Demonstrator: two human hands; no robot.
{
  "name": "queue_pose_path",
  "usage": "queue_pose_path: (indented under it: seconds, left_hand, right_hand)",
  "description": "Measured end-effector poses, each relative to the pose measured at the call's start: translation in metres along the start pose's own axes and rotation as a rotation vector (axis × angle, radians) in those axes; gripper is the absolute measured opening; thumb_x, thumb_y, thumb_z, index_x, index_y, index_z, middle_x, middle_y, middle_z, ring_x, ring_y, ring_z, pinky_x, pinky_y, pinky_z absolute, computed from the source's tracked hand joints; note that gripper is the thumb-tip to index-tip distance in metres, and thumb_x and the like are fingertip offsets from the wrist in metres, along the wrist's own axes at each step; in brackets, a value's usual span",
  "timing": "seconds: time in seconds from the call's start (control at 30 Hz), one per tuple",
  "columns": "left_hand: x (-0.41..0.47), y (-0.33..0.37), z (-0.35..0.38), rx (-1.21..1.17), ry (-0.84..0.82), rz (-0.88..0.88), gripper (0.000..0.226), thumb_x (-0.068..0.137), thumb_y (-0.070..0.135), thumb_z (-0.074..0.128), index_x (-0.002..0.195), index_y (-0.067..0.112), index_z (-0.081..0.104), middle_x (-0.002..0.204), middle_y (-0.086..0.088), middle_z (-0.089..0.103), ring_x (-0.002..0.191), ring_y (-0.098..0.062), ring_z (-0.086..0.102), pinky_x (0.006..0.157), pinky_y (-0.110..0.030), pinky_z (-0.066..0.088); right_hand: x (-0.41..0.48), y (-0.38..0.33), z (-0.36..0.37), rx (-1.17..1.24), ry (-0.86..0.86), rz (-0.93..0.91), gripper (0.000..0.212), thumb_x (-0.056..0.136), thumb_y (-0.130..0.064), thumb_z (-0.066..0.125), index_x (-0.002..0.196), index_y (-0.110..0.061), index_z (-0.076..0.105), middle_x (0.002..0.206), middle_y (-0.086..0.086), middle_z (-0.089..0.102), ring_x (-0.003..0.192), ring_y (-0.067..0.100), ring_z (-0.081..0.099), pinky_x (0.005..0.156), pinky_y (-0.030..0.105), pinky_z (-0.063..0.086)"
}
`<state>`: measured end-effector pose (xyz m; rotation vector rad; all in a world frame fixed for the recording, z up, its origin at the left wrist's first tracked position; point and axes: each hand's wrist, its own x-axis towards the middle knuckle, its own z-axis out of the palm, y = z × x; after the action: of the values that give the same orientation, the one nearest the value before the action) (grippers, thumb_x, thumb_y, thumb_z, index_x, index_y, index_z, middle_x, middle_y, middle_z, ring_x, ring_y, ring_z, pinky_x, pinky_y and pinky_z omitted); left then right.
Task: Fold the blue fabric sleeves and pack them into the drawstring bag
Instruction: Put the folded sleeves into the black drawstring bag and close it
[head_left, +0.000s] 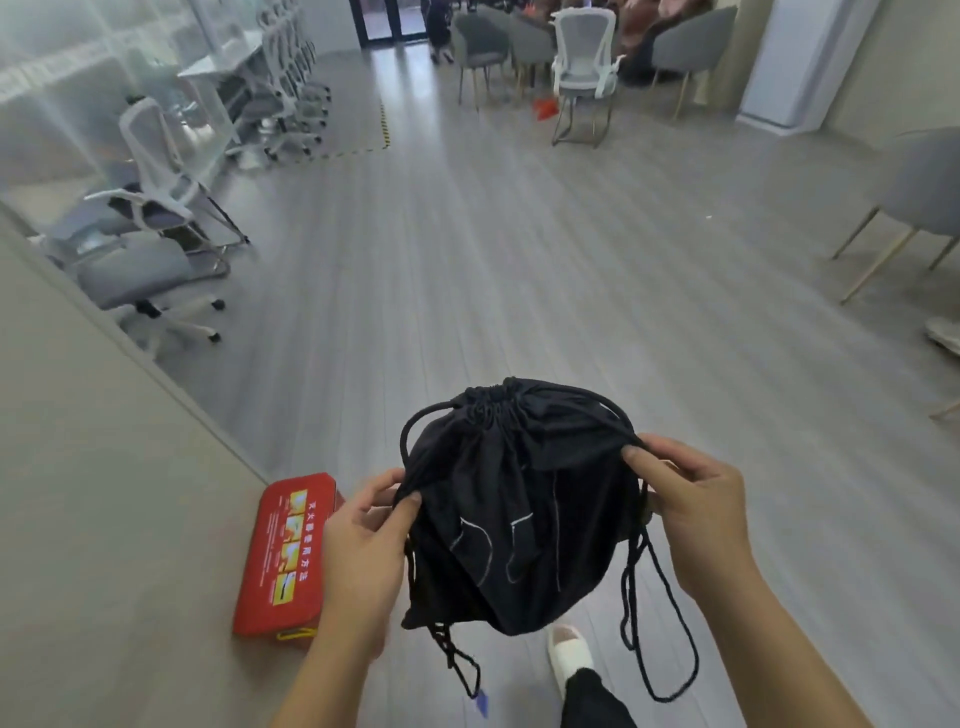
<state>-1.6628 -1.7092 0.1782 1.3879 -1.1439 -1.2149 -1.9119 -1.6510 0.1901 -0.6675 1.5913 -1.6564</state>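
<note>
Grey plank floor (519, 249) filled most of the view, and the load was held in the air above it.

1. Left grip (358, 551): closed. Thumb and forefinger pinched the left edge of the drawstring bag (519, 493), where the cord (670, 623) met the bag's side.
2. Right grip (696, 514): closed. Thumb and forefinger pinched the cord at the bag's upper right edge, and the remaining fingers were curled behind it.

Markings. The black bag carried pale outlined shapes on its upper face; they could not be read as letters. A red case (283, 556) lay on the floor just left of the left grip, against the foot of a beige wall (78, 519). Its yellow label showed small pictures and one line of Chinese characters, too blurred to read with confidence.

Orientation. The bag's mouth was drawn shut into a gathered bunch at the far end and pointed away from the person. The bottom lay nearest the person. The long axis ran near to far, between the two grips. From the mouth the cord arched out to each grip. Below the right grip it hung in a long loop, and a shorter length hung under the bag's lower left corner.

Surroundings. A white shoe (569, 649) and a dark trouser leg stood on the floor under the bag. White-framed office chairs (156, 176) stood at far left, grey chairs (924, 192) at right and at the far end. A yellow-and-black tape strip (385, 124) marked the floor beyond.
</note>
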Motion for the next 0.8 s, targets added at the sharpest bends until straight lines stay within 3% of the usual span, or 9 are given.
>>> queue_pose_path:
  seconds: [0.13,0.23,0.33,0.47,0.63,0.73,0.8]
  left_hand:
    - [0.106,0.034,0.020,-0.026,0.134,-0.025,0.021,0.089,0.001,0.070,0.098,0.019,0.076,0.077,0.001,0.076,0.075,-0.016,0.073,0.066,-0.025,0.057]
    - [0.182,0.056,0.020,-0.036,0.239,-0.032,0.021,0.090,0.002,0.069,0.092,0.022,0.077,0.070,0.003,0.074,0.068,-0.010,0.070,0.056,-0.022,0.056]
    - [0.252,0.064,0.013,-0.043,0.356,-0.003,0.026,0.089,0.005,0.071,0.085,0.029,0.078,0.077,0.000,0.075,0.073,-0.013,0.069,0.066,-0.033,0.057]
    - [0.360,0.063,-0.003,-0.058,0.455,0.029,0.024,0.090,0.007,0.070,0.086,0.030,0.075,0.070,0.015,0.074,0.065,0.003,0.066,0.061,-0.014,0.056]
    - [0.512,0.057,-0.046,-0.101,0.527,-0.024,0.027,0.086,0.008,0.075,0.080,0.034,0.080,0.079,-0.003,0.078,0.072,-0.013,0.070,0.083,-0.049,0.060]
    - [0.598,0.071,-0.071,-0.132,0.556,-0.045,0.031,0.086,0.007,0.076,0.078,0.037,0.080,0.080,-0.002,0.079,0.077,-0.019,0.074,0.084,-0.048,0.060]
    - [0.654,0.087,-0.090,-0.147,0.567,-0.033,0.030,0.086,0.007,0.075,0.080,0.036,0.079,0.080,0.002,0.079,0.081,-0.018,0.075,0.083,-0.043,0.060]
  right_hand:
    - [0.121,-0.026,0.062,0.015,-0.126,0.018,0.013,0.087,-0.003,0.069,0.089,-0.010,0.080,0.085,0.012,0.076,0.063,0.022,0.070,0.051,0.029,0.054]
    - [0.199,-0.043,0.119,0.005,-0.204,0.003,0.013,0.087,-0.001,0.069,0.091,-0.008,0.079,0.085,0.015,0.076,0.065,0.023,0.070,0.056,0.038,0.058]
    - [0.266,-0.045,0.188,0.000,-0.273,-0.017,0.012,0.087,0.000,0.069,0.091,-0.006,0.079,0.083,0.016,0.076,0.074,0.032,0.073,0.063,0.049,0.062]
    - [0.352,-0.039,0.291,-0.023,-0.353,-0.034,0.012,0.086,-0.003,0.071,0.091,-0.010,0.079,0.083,0.012,0.077,0.074,0.025,0.073,0.064,0.039,0.059]
    - [0.452,-0.035,0.432,-0.099,-0.407,-0.061,0.012,0.086,-0.006,0.072,0.087,-0.015,0.080,0.080,0.007,0.077,0.069,0.019,0.070,0.055,0.027,0.052]
    - [0.496,-0.042,0.513,-0.107,-0.413,-0.058,0.012,0.085,-0.006,0.073,0.086,-0.016,0.080,0.079,0.006,0.077,0.068,0.018,0.070,0.053,0.023,0.051]
    - [0.525,-0.049,0.566,-0.103,-0.425,-0.060,0.011,0.085,-0.007,0.073,0.089,-0.015,0.080,0.082,0.008,0.077,0.074,0.021,0.072,0.058,0.028,0.055]
